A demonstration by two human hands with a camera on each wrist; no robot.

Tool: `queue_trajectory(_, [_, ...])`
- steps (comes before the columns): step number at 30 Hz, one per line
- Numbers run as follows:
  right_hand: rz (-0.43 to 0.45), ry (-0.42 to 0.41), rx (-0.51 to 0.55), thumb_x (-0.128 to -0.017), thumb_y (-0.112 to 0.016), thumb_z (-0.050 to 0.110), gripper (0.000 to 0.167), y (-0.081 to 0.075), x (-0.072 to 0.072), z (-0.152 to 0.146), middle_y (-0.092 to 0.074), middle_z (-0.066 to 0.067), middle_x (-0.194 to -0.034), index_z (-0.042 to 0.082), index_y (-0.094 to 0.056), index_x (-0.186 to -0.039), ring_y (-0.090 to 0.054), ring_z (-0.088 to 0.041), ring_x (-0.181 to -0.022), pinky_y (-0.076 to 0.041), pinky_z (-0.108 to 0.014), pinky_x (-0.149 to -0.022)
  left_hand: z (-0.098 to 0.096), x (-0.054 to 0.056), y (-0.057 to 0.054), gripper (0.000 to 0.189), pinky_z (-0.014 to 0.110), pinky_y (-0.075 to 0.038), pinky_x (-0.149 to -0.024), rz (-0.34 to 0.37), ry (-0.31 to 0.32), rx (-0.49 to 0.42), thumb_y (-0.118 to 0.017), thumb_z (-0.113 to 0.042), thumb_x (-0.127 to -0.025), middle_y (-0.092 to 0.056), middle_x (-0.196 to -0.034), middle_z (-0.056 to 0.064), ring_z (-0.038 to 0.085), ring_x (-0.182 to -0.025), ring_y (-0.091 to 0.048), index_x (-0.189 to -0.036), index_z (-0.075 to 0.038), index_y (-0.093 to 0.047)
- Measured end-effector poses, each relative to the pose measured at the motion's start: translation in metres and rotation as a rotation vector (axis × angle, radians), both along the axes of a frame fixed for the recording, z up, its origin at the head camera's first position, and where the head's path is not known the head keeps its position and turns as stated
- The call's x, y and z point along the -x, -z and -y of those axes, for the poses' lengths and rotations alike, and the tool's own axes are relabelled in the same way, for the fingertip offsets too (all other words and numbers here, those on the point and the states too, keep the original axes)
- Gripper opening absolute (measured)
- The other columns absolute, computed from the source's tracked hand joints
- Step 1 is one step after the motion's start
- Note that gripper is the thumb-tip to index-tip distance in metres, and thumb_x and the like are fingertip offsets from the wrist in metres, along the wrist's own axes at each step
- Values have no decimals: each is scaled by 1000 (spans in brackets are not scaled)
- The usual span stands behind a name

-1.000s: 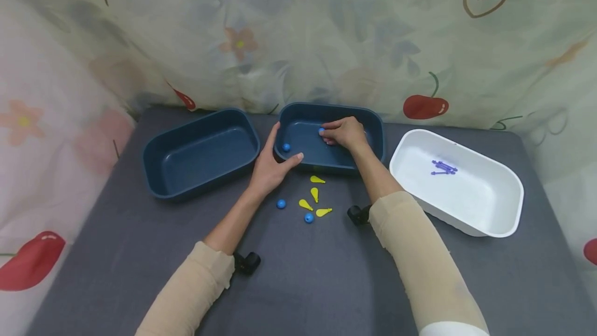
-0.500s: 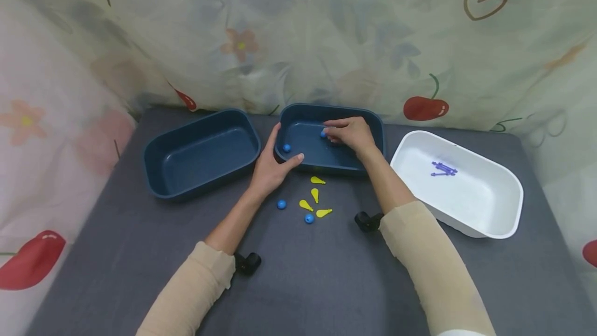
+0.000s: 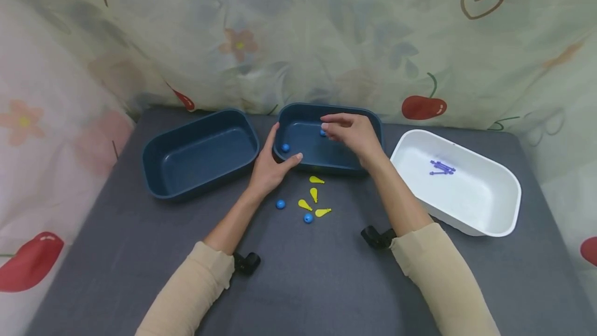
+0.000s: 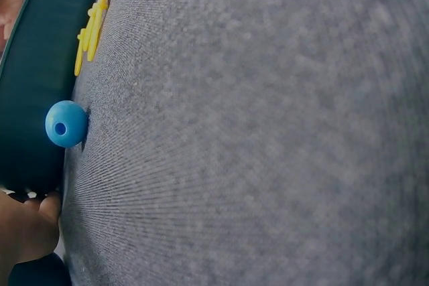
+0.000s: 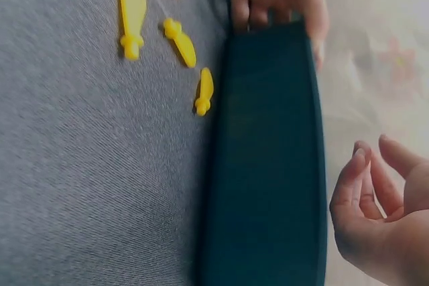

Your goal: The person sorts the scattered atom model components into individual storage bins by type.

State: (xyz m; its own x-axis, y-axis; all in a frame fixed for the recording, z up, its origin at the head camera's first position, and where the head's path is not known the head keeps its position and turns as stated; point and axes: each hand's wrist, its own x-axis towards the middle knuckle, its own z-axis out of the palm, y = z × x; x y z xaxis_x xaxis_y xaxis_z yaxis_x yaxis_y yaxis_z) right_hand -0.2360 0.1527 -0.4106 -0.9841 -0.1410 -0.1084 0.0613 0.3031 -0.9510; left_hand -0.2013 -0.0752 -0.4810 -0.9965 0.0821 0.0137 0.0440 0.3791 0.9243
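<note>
My left hand [image 3: 269, 170] grips the left end of the middle dark blue bin [image 3: 342, 166], its thumb along the front rim and its fingers round the corner. Above the same bin is my right hand [image 3: 353, 135], holding nothing, with fingers loosely bent and parted in the right wrist view. A blue bead [image 3: 323, 133] lies in the bin just below the right fingertips, partly hidden. Another blue bead [image 3: 285, 148] sits inside near the left end. On the table in front are two holed blue beads [image 3: 280, 204] and several small yellow paddle-shaped pieces [image 3: 314, 194].
Left of the middle bin stands a second dark blue bin [image 3: 200, 157]. A white bin [image 3: 466, 196] at the right holds several small purple stick-shaped pieces [image 3: 441, 167]. A patterned cloth [image 3: 308, 40] hangs behind the grey table [image 3: 322, 284].
The right hand has let go of the blue bead, which stays in the middle bin, and its fingers have lifted and spread. Its forearm has shifted right. The left hand keeps its hold.
</note>
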Motion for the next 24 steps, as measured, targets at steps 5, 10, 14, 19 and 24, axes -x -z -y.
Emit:
queue_trajectory(5, [-30,-58,-16,-94,-70,31,38,-7,-18,3,-71,-10,-112,9,-69,-125,-67,-31,-104,-53,-38,-93,0,0,0,92,48,-25,-116,-2,0,-2,-74,-44,-88,-24,-162,-9,20,-147,-26,-159,-37,-17])
queue_trajectory(10, [-55,-112,-39,-93,-71,33,39,-8,-36,4,-70,-6,-114,11,-70,-125,-67,-31,-103,-53,-39,-92,0,0,0,91,49,-25,-116,-6,0,3,-74,-45,-88,-24,-162,-9,21,-147,-26,-159,-38,-16])
queue_trajectory(14, [-64,-152,-32,-93,-72,32,35,-5,-49,0,-70,-5,-115,12,-70,-123,-67,-30,-102,-54,-38,-90,-1,0,0,92,49,-24,-116,-4,3,4,-74,-45,-88,-24,-162,-8,21,-147,-26,-159,-38,-16])
queue_trajectory(19, [-42,-183,-5,-93,-72,26,34,3,-66,-3,-71,-7,-113,9,-70,-123,-66,-36,-103,-55,-37,-88,0,0,0,92,49,-24,-116,-1,0,-2,-74,-45,-88,-24,-163,-7,21,-147,-26,-159,-39,-16])
queue_trajectory(24, [-12,-210,13,-93,-73,25,37,14,-82,-1,-72,-11,-110,6,-68,-124,-67,-38,-101,-55,-37,-87,0,0,2,92,48,-24,-116,-7,0,3,-74,-44,-88,-24,-163,-6,21,-147,-26,-159,-37,-16])
